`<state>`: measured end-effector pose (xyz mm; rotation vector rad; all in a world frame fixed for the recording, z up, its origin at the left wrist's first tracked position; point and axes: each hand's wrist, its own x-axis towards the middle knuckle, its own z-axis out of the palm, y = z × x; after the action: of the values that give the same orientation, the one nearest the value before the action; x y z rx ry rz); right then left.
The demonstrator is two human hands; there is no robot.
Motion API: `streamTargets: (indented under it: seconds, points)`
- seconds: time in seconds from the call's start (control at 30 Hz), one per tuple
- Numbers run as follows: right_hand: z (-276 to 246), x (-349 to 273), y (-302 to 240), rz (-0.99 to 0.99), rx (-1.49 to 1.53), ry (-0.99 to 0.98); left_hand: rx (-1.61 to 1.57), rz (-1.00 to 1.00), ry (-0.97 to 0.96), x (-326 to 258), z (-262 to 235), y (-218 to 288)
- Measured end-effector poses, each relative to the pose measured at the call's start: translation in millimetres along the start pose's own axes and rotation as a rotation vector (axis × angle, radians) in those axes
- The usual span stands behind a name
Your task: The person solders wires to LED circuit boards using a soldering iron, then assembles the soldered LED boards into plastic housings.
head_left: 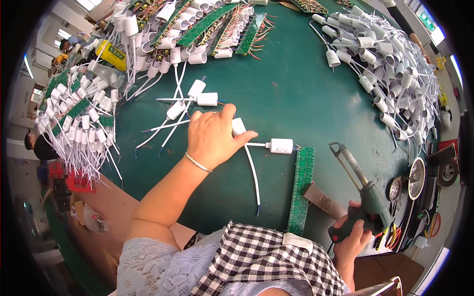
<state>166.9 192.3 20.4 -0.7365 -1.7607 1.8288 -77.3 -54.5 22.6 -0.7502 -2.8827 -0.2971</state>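
Observation:
My left hand (211, 134) is closed around a white cylinder with a cable (238, 127); its white cable hangs toward me and ends in a dark wire tip. Just right of it, another wired white cylinder (281, 146) lies with its wire ends at the top of a green circuit board strip (300, 192). My right hand (351, 240) grips a dark green soldering gun (371, 209) by its handle. The gun's metal tip points up and away, above the table and right of the strip. Several loose wired cylinders (207, 99) lie beyond my left hand.
A brown block (323, 201) touches the strip's right side. Heaps of white cylinders (390, 64) fill the far right and the left (81, 123). Cylinders attached to green boards (207, 24) are piled at the back. Metal dishes (417, 177) and orange-handled pliers (434, 225) lie at right.

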Motion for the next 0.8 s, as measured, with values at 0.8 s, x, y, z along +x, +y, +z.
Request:
streamTargets:
  seconds: [0.8]
  points:
    - [-18,0,-1,0.092,0.047,-0.063,-0.331,0.535,0.075,-21,25,64]
